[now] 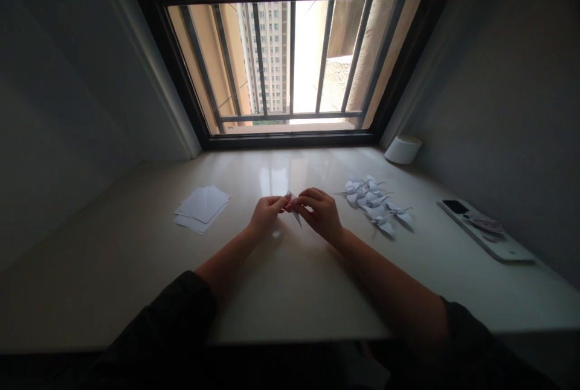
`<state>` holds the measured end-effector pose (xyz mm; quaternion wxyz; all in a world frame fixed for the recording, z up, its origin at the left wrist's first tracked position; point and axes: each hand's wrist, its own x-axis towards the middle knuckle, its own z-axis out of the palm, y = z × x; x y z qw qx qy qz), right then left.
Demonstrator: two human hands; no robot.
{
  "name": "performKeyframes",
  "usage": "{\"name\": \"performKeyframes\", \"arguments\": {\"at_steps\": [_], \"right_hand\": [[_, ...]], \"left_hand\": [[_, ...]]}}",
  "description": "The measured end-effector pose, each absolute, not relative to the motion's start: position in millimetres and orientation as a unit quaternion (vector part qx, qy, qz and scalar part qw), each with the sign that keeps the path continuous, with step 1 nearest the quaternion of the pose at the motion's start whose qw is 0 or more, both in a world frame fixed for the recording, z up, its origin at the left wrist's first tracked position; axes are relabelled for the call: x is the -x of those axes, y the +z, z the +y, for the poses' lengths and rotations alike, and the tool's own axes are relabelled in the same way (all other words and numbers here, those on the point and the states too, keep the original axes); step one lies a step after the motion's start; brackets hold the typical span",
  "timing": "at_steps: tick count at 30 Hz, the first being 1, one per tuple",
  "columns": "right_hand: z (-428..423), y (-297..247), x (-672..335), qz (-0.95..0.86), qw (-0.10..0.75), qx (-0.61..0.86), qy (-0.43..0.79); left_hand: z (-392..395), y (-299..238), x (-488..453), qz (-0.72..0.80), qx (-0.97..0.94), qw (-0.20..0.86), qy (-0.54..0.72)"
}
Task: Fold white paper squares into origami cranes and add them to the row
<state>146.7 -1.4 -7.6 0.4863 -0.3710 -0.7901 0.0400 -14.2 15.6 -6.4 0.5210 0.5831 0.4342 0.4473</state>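
Note:
Between my hands is a small piece of folded white paper, with one narrow point hanging down toward me. My left hand pinches it from the left side. From the right, my right hand grips it too, thumb and fingers pressed together on the paper. Fingers cover much of it, so its full shape is hidden. To the right lies a cluster of several folded white paper cranes. A loose stack of white paper sheets rests to the left of my hands.
A phone with a grip on its back lies at the right, along the wall. In the far right corner stands a white cylindrical object. Behind the pale tabletop is a barred window.

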Motion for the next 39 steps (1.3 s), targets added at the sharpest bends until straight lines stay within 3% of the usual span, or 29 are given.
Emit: {"name": "performKeyframes", "arguments": {"at_steps": [8, 14, 28, 39], "right_hand": [[0.9, -11.5, -141.8, -0.703, 0.562, 0.381, 0.213], [5.7, -15.0, -140.8, -0.692, 0.556, 0.355, 0.293], [10.1, -17.9, -138.6, -0.646, 0.576, 0.385, 0.321], [8.4, -18.8, -133.6, -0.484, 0.609, 0.400, 0.484]], "left_hand": [[14.1, -7.3, 14.0, 0.406, -0.600, 0.483, 0.492], [16.9, -8.4, 15.7, 0.421, -0.583, 0.465, 0.516], [18.6, -14.8, 16.2, 0.419, -0.592, 0.446, 0.525], [19.0, -13.5, 15.8, 0.422, -0.606, 0.433, 0.517]]}}
